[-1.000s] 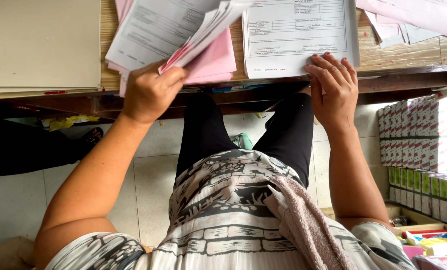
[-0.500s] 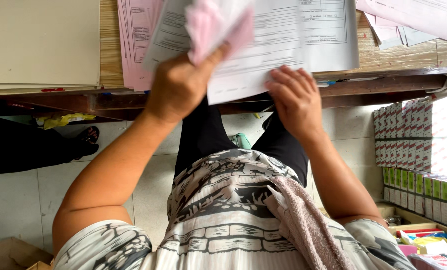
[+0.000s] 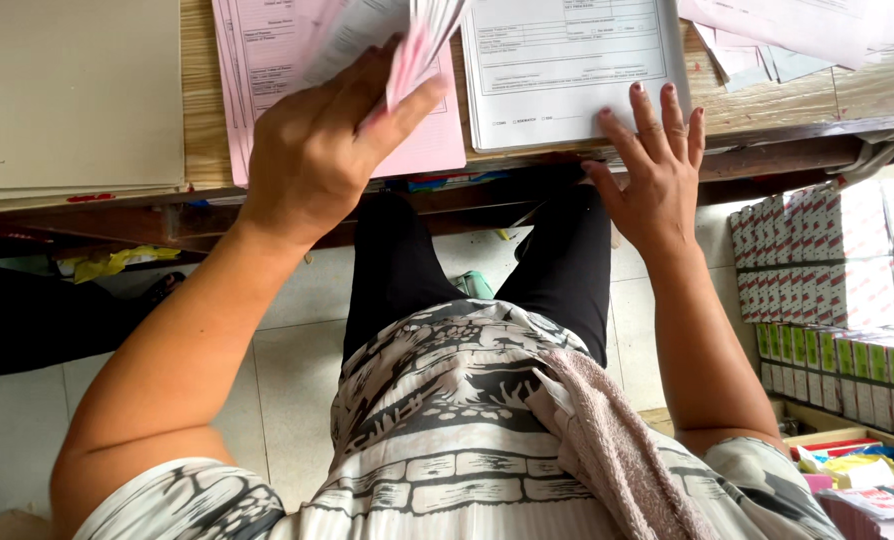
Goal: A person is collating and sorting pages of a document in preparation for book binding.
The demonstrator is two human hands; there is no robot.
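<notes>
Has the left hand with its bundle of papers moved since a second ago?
Yes. The left hand, holding the papers, has gone from the desk edge forward over the pink form, away from the body.

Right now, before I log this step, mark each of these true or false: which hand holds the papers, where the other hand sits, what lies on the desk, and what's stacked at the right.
1. The left hand grips a bundle of papers. True.
2. The right hand is lifted clear of the desk. False: it presses flat on the white form.
3. A pink sheet lies on the wooden desk. True.
4. The stacked boxes sit on the desk. False: they stand low at the right, beside the person.
</notes>
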